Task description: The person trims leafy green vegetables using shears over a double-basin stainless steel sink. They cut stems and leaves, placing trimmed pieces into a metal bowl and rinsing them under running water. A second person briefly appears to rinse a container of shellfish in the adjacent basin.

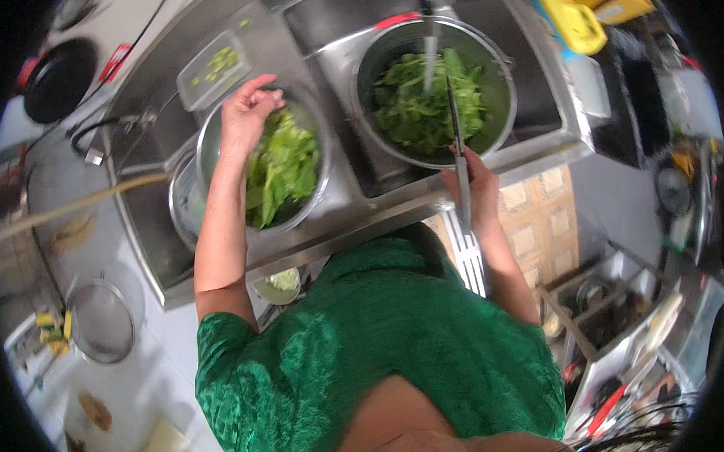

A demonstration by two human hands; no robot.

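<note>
My left hand is over the rim of a metal bowl that holds leafy greens. Its fingers are curled inward, and I cannot tell whether anything small is between them. At the near edge of a large metal pot, my right hand grips a long utensil, which looks like a slotted turner. Its dark end points over the pot, its slotted end towards my body. More leafy greens lie in the pot, under a tap with water running from it.
A clear plastic tub with green pieces stands behind the left bowl. Another metal bowl is partly under it. A metal sink rim runs before me. A yellow bottle stands at the far right, a sieve at the left.
</note>
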